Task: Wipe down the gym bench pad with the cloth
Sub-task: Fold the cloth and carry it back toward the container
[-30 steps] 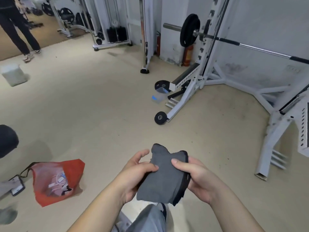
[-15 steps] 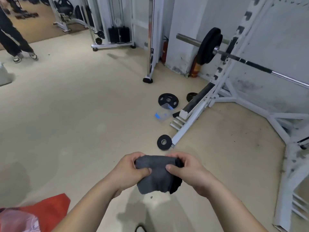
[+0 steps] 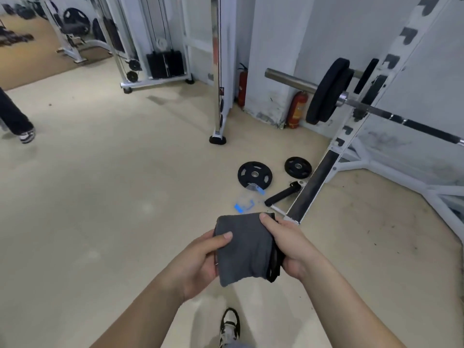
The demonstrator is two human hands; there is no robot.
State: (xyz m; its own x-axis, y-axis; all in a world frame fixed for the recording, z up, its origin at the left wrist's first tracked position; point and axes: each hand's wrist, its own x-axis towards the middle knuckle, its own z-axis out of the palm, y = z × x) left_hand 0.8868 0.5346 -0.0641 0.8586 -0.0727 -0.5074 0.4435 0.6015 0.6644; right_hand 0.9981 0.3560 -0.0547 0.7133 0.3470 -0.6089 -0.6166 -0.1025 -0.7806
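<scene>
A folded grey cloth (image 3: 244, 249) with a black edge hangs between both hands in front of me, above the beige floor. My left hand (image 3: 198, 259) pinches its left side with the thumb on top. My right hand (image 3: 292, 246) grips its right side, thumb across the top corner. No bench pad is in view.
A white rack (image 3: 351, 126) with a loaded barbell (image 3: 329, 91) stands at right. Two black weight plates (image 3: 254, 175), a black handle (image 3: 282, 194) and a clear blue-trimmed container (image 3: 243, 204) lie on the floor ahead. A cable machine (image 3: 160, 61) and a white post (image 3: 219, 96) stand behind. Another person's leg (image 3: 15, 119) is at far left.
The view has swung right and forward, toward the rack; the red bag has left the frame. Both hands still hold the cloth, which is now folded flatter and held upright.
</scene>
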